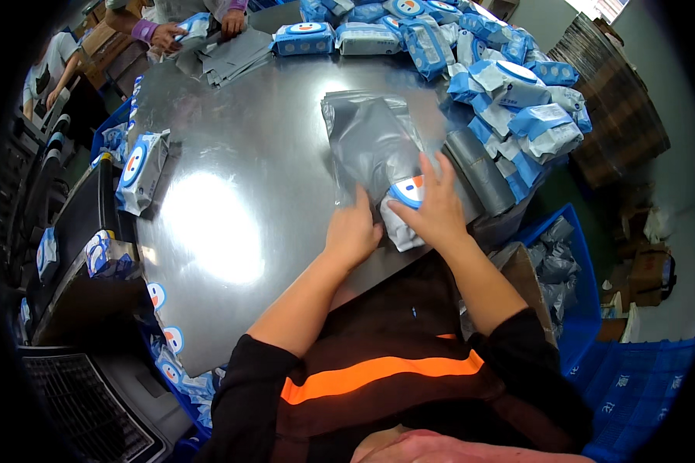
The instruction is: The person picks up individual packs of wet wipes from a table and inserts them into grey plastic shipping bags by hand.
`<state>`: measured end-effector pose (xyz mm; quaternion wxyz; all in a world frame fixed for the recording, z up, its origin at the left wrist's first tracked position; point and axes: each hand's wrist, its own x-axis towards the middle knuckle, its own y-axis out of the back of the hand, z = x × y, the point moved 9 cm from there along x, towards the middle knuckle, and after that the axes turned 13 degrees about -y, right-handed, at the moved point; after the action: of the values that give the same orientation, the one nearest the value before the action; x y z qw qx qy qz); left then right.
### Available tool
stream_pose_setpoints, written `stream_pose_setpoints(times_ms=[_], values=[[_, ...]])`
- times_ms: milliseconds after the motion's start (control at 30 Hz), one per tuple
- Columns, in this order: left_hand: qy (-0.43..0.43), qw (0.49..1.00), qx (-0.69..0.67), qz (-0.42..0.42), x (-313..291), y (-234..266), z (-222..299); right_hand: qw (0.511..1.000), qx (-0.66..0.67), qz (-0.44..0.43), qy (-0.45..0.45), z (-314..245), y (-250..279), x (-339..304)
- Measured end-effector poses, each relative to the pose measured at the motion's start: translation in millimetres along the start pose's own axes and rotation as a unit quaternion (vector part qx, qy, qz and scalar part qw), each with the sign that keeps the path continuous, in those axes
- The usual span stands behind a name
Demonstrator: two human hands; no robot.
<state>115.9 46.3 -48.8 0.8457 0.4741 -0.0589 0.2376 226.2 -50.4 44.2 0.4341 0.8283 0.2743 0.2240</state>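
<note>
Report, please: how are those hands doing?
Right fingers spread at white packet; grey bag covers its far end. Left fingers at bag's edge. Grey roll just right.

Glossy metal table [278,166], smooth grey plastic bags [363,135]

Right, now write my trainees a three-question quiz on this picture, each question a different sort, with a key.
1. Choose one. The thumb of the right hand is over: (a) a red cup; (b) a white-and-blue packet; (c) a wooden spoon.
2. True or false: the big packet heap is at the far left of the metal table.
3. Fill in: the blue crate on the right holds ____-coloured plastic packages.

Key: 1 b; 2 false, far right; 3 grey.
</note>
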Motion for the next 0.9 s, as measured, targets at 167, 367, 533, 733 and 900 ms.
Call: stream_pose_setpoints(times_ms=[167, 367, 533, 733, 900], values=[[0.058, 0.996, -0.033, -0.054, -5.2, 4.9, -7.0, 0.963, -0.013, -0.227, 0.148, 4.5, -19.1, 8.7], [0.051, 0.998, -0.035, -0.030, -10.0, 3.6, -15.5, 0.990, -0.134, -0.039, 0.012, 2.5, -48.8, 86.2], [0.176, 0.967, -0.183, 0.023, -25.1, 22.0, -53.0, 0.991, -0.101, -0.084, -0.034, 10.9, -58.9, 60.4], [0.188, 0.976, -0.105, 0.019, -24.2, 44.9, -68.9, 0.978, 0.034, -0.154, -0.134, 79.7, -33.9, 10.3], [0.219, 0.914, -0.338, 0.042, -48.4, 36.6, -77.1, 0.994, 0.092, 0.053, 0.010, 20.2, 19.7, -17.0]])
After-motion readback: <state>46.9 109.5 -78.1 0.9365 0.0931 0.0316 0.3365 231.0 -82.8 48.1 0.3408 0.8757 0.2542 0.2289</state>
